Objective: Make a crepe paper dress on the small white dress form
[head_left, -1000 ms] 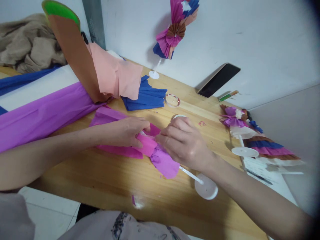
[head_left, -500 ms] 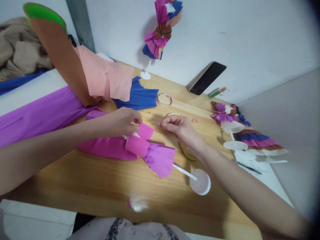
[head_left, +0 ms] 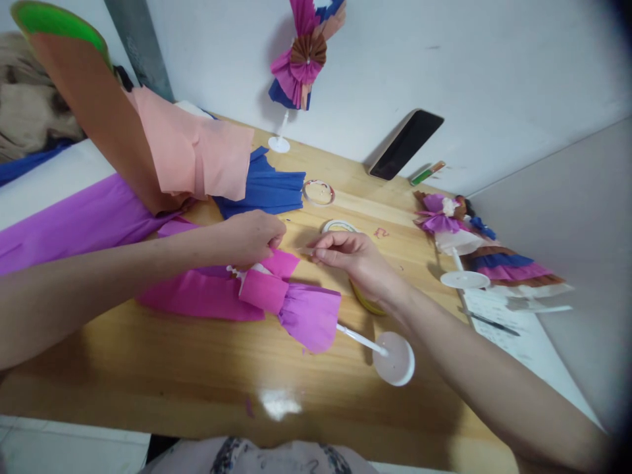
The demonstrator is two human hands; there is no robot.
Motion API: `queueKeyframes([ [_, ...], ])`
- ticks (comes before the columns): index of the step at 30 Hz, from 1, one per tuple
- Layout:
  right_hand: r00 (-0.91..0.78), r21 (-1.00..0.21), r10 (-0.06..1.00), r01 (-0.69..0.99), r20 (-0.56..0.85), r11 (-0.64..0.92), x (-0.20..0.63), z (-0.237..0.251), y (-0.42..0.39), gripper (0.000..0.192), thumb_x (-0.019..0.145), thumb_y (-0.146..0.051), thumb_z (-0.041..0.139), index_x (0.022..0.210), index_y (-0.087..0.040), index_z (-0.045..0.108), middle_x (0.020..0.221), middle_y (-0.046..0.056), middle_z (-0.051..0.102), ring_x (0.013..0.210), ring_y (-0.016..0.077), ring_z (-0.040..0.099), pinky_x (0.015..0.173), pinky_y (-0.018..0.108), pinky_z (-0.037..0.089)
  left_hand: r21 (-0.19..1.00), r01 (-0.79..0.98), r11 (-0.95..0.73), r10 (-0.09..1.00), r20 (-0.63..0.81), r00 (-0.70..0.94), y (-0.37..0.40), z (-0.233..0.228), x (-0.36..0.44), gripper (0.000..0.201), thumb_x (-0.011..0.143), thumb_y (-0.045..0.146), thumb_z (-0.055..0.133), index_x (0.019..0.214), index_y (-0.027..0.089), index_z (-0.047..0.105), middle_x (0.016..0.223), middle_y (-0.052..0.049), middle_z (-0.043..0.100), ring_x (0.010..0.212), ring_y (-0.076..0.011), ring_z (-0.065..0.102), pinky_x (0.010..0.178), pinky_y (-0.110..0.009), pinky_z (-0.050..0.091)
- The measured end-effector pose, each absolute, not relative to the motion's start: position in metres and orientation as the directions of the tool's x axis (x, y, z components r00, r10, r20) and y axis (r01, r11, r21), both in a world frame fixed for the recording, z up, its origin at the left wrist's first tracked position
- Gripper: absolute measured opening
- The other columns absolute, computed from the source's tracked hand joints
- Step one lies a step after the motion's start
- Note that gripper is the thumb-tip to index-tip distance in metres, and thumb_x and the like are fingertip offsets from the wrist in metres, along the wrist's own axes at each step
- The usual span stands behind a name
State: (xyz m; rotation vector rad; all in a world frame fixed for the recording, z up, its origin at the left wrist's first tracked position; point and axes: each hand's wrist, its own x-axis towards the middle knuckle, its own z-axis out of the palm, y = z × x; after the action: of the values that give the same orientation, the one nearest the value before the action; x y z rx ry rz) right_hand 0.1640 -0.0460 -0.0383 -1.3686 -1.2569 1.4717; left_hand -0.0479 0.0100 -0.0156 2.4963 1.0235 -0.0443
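A small white stand lies on its side, wrapped in a pink crepe paper bodice [head_left: 264, 291] and a gathered purple paper skirt [head_left: 311, 316]. Its white rod ends in a round base [head_left: 394, 359] at the right. Just above the bodice, my left hand [head_left: 257, 236] is closed, its fingertips by a raised pink flap [head_left: 282, 263]; whatever they grip is hidden. To the right, my right hand [head_left: 353, 258] pinches a small translucent strip of tape [head_left: 306, 251] between thumb and forefinger, its end pointing toward my left hand. A roll of tape [head_left: 340, 226] lies partly hidden behind my right hand.
Purple, pink and blue crepe paper [head_left: 276, 187] covers the left, beside a brown roll [head_left: 93, 112]. Finished paper dress stands [head_left: 301, 66] [head_left: 464, 280] are at the back and right. A phone [head_left: 407, 145] leans on the wall; a clear tape ring [head_left: 318, 192] lies behind my hands.
The view has shifted slightly, so most things sit a little further left. My hands keep nearly the same poses, and the strip is still pinched in my right hand.
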Motion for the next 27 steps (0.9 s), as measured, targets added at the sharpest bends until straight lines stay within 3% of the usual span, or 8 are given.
queueKeyframes([
  [5,-0.335,-0.844,0.835,-0.169,-0.436,-0.508,0.163,-0.025,-0.046,0.022,0.066,-0.023,0.082,0.074,-0.016,0.063,0.084,0.006,0.076,0.069,0.0153,0.073,0.060,0.022,0.056,0.430,0.668,-0.608,0.672,-0.168,0.721,0.002,-0.017,-0.058,0.013,0.071,0.007,0.051,0.064,0.017,0.052,0.064,0.001,0.053,0.060,-0.0126,0.047,0.055,-0.024,0.029],
  [8,-0.422,-0.788,0.781,-0.211,-0.460,-0.578,0.158,-0.018,-0.050,0.023,0.071,-0.022,0.080,0.078,-0.017,0.058,0.098,0.007,0.077,0.070,0.0184,0.076,0.057,0.021,0.058,0.460,0.681,-0.569,0.693,-0.176,0.699,-0.003,-0.016,-0.060,0.015,0.073,0.007,0.051,0.061,0.017,0.049,0.065,0.002,0.051,0.060,-0.0121,0.046,0.056,-0.025,0.028],
  [11,-0.459,-0.784,0.767,-0.209,-0.449,-0.584,0.154,-0.016,-0.054,0.025,0.073,-0.026,0.080,0.081,-0.018,0.058,0.097,0.004,0.077,0.071,0.0204,0.077,0.058,0.022,0.060,0.511,0.655,-0.557,0.689,-0.156,0.708,-0.006,-0.014,-0.062,0.016,0.073,0.008,0.054,0.061,0.016,0.048,0.065,0.002,0.051,0.060,-0.0112,0.046,0.056,-0.024,0.028],
  [17,-0.433,-0.800,0.790,-0.218,-0.433,-0.559,0.154,-0.020,-0.059,0.023,0.074,-0.024,0.082,0.080,-0.016,0.061,0.097,0.008,0.078,0.095,0.0209,0.075,0.081,0.026,0.061,0.506,0.632,-0.587,0.662,-0.148,0.735,-0.015,-0.007,-0.066,0.021,0.074,0.009,0.054,0.057,0.016,0.046,0.059,0.003,0.049,0.055,-0.0103,0.042,0.055,-0.025,0.029],
  [22,-0.429,-0.797,0.783,-0.202,-0.451,-0.570,0.155,-0.016,-0.063,0.023,0.071,-0.022,0.084,0.081,-0.016,0.064,0.092,0.008,0.079,0.100,0.0202,0.073,0.086,0.026,0.060,0.526,0.637,-0.563,0.721,-0.064,0.690,-0.026,-0.006,-0.075,0.011,0.085,0.020,0.050,0.081,0.015,0.059,0.074,0.000,0.061,0.067,-0.0129,0.052,0.060,-0.023,0.035],
  [24,-0.440,-0.798,0.778,-0.193,-0.449,-0.571,0.155,-0.015,-0.065,0.022,0.072,-0.023,0.083,0.081,-0.016,0.065,0.095,0.009,0.079,0.101,0.0200,0.073,0.085,0.025,0.059,0.516,0.673,-0.530,0.746,-0.093,0.659,-0.031,-0.006,-0.078,0.012,0.087,0.023,0.051,0.086,0.015,0.060,0.078,-0.001,0.063,0.071,-0.0146,0.055,0.062,-0.023,0.036],
  [27,-0.449,-0.800,0.775,-0.191,-0.444,-0.569,0.155,-0.015,-0.065,0.022,0.072,-0.024,0.083,0.080,-0.016,0.065,0.096,0.008,0.079,0.101,0.0193,0.073,0.085,0.023,0.059,0.480,0.721,-0.500,0.752,-0.171,0.636,-0.040,-0.006,-0.082,0.010,0.079,0.014,0.057,0.087,0.015,0.062,0.081,-0.002,0.065,0.076,-0.0176,0.058,0.064,-0.025,0.037],
])
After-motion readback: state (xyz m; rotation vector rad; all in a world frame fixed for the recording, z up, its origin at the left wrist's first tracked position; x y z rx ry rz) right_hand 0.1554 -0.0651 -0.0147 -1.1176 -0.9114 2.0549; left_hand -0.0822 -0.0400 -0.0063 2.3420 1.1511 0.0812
